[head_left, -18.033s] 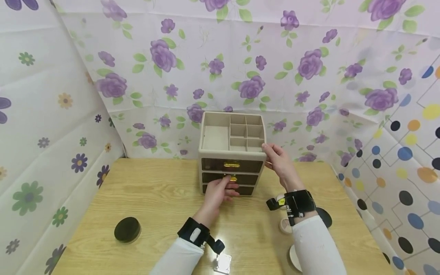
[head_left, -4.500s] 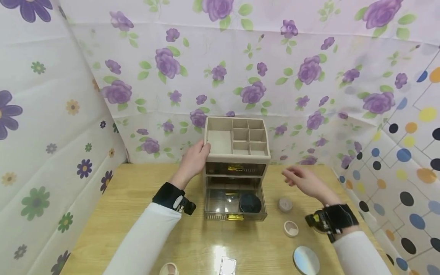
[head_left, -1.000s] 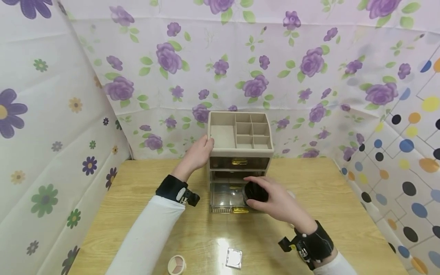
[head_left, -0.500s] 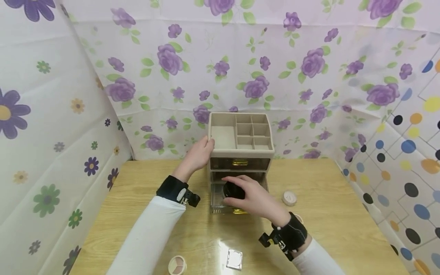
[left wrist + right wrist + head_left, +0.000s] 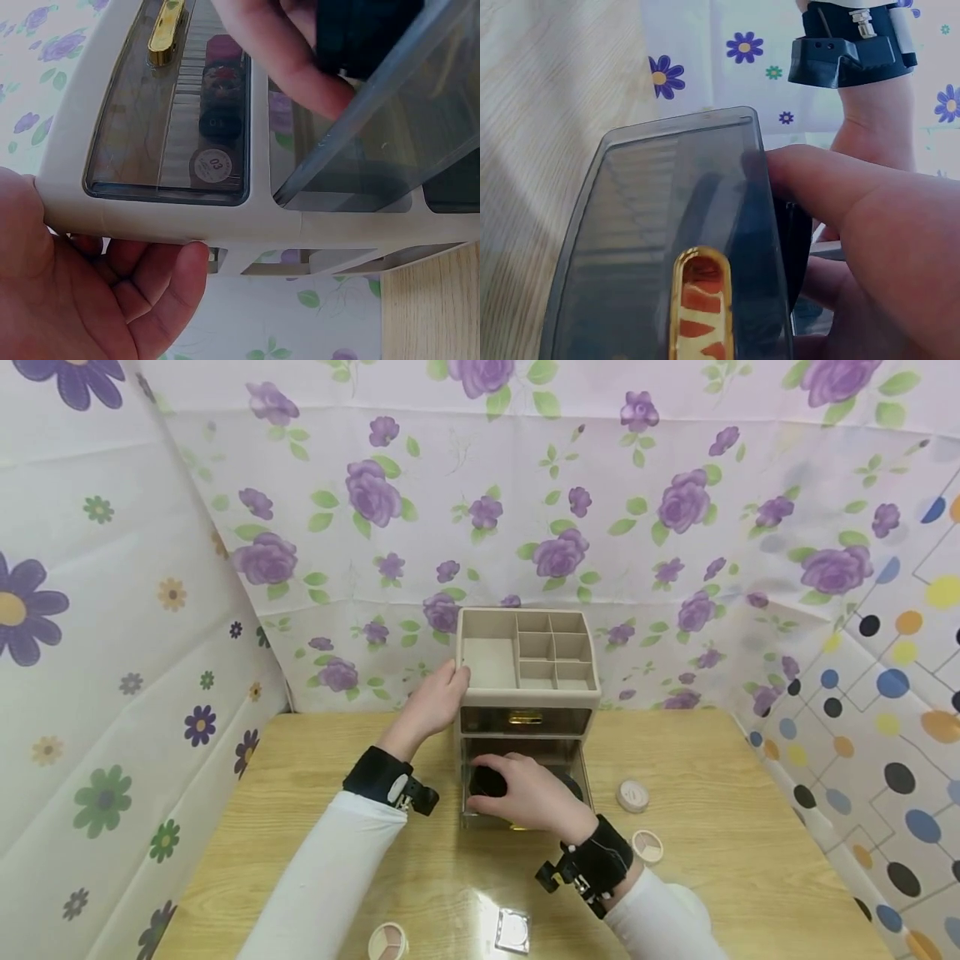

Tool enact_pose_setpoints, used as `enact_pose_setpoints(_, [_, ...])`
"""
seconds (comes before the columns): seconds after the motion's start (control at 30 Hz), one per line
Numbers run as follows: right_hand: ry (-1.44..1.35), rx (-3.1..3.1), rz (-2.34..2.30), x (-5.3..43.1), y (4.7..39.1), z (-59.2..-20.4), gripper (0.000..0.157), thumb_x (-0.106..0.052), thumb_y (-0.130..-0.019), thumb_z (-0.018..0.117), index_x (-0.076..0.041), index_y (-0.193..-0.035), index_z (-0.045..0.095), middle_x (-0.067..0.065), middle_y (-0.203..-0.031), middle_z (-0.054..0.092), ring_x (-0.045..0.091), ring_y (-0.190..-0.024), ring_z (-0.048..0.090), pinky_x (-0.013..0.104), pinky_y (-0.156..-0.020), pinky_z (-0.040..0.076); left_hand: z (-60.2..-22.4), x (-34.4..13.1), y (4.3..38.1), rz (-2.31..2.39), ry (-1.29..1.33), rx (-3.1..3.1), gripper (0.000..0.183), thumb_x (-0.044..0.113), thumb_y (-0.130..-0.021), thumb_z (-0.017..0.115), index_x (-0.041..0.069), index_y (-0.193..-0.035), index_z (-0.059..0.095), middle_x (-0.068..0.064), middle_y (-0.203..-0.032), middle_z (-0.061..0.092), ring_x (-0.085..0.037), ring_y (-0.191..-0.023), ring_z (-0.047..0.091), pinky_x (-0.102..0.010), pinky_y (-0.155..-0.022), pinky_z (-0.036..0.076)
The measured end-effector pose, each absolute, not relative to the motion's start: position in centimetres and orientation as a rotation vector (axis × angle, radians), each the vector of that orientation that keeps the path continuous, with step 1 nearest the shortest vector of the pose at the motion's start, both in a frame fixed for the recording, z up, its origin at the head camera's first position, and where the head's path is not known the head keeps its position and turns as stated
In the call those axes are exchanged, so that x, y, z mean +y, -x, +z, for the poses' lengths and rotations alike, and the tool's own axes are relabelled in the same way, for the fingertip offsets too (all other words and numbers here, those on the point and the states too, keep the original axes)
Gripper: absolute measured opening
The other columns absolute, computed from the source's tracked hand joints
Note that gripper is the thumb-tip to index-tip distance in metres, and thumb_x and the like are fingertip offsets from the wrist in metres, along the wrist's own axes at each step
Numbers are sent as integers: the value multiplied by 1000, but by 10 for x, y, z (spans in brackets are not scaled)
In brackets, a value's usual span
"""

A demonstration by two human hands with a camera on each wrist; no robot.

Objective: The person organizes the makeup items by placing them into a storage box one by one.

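A beige cosmetics organizer (image 5: pixel 531 697) stands at the table's back. My left hand (image 5: pixel 431 706) grips its upper left edge, thumb on the rim and fingers along the side, as the left wrist view shows. Its smoky clear middle drawer (image 5: pixel 630 232) is pulled out. Inside it, my right hand (image 5: pixel 532 797) pinches a round black case (image 5: pixel 489 781) between thumb and fingers at the drawer's left side. Another round black case (image 5: pixel 566 782) lies in the drawer to the right, partly hidden by that hand. The upper drawer (image 5: pixel 135 142) is closed, with small cosmetics visible through its front.
On the table's right sit a small round pot (image 5: pixel 632 795), a three-pan compact (image 5: pixel 647 847) and a pale disc (image 5: pixel 688 903), partly under the right sleeve. Nearer me lie another three-pan compact (image 5: pixel 387 941) and a square clear case (image 5: pixel 512 931). Floral cloth (image 5: pixel 375 552) hangs behind.
The middle drawer, shut 18 seconds ago, now stands out with black cases inside. Over the last second my right hand has carried one case leftward in it. The left hand has stayed put.
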State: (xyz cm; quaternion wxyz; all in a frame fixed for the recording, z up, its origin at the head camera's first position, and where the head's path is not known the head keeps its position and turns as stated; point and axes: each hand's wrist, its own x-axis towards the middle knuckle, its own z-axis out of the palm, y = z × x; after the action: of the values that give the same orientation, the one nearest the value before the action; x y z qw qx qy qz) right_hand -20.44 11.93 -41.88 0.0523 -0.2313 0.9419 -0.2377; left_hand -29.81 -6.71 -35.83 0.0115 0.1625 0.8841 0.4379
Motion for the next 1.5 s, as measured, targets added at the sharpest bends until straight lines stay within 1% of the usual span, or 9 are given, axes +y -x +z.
enact_pose_setpoints(0.33, [622, 2822, -712, 113, 207, -418, 60, -56, -89, 65, -23, -139, 55, 4, -124, 64, 18, -109, 58, 39, -88, 51, -358, -67, 297, 1355, -500, 2762, 42, 41, -109, 23, 13, -127, 48, -14, -114, 55, -30, -96, 52, -47, -79, 44])
enact_pose_setpoints(0.5, [630, 2808, -715, 113, 207, -418, 62, -56, -90, 64, -21, -140, 54, 5, -123, 64, 20, -107, 59, 39, -86, 51, -357, -67, 297, 1356, -495, 2752, 44, 41, -109, 23, 13, -133, 47, -13, -121, 55, -29, -100, 52, -48, -82, 44])
enact_pose_setpoints(0.77, [646, 2786, -716, 115, 205, -418, 64, -54, -92, 63, -20, -144, 50, 10, -132, 60, 22, -115, 56, 43, -93, 50, -361, -66, 300, 1342, -501, 2762, 40, 41, -109, 23, 12, -122, 48, -14, -106, 53, -31, -94, 50, -47, -78, 42])
enact_pose_setpoints(0.9, [674, 2784, -722, 117, 204, -419, 64, -54, -93, 62, -18, -145, 50, 12, -133, 59, 24, -117, 55, 44, -94, 49, -362, -65, 300, 1345, -497, 2763, 41, 41, -109, 24, 12, -124, 48, -13, -114, 54, -29, -99, 51, -48, -82, 43])
enact_pose_setpoints(0.97, [686, 2780, -724, 117, 204, -420, 64, -53, -93, 62, -18, -145, 49, 11, -131, 60, 23, -114, 57, 42, -92, 49, -362, -65, 299, 1349, -492, 2764, 41, 40, -109, 24, 12, -124, 49, -13, -116, 54, -29, -100, 51, -48, -83, 44])
enact_pose_setpoints(1.13, [695, 2769, -752, 117, 202, -419, 64, -53, -94, 62, -17, -145, 49, 9, -129, 61, 19, -106, 58, 38, -85, 50, -361, -65, 300, 1342, -496, 2780, 39, 38, -109, 24, 10, -117, 50, -16, -112, 54, -30, -99, 51, -49, -84, 43])
enact_pose_setpoints(1.33, [692, 2786, -758, 116, 201, -418, 64, -51, -96, 60, -16, -147, 46, 10, -137, 57, 20, -120, 53, 42, -97, 48, -358, -65, 302, 1323, -515, 2810, 37, 37, -109, 25, 9, -111, 50, -15, -106, 54, -30, -99, 51, -49, -85, 44])
enact_pose_setpoints(1.43, [680, 2784, -757, 115, 200, -419, 62, -50, -97, 59, -16, -147, 46, 10, -139, 55, 22, -122, 52, 43, -99, 47, -359, -66, 303, 1317, -513, 2803, 37, 37, -109, 24, 9, -109, 49, -16, -99, 53, -31, -94, 51, -47, -80, 44])
enact_pose_setpoints(1.5, [668, 2782, -756, 115, 200, -420, 61, -50, -97, 58, -18, -147, 46, 10, -140, 55, 22, -123, 51, 43, -99, 46, -359, -66, 303, 1316, -511, 2807, 37, 37, -109, 24, 10, -109, 49, -15, -99, 53, -31, -93, 51, -47, -80, 44])
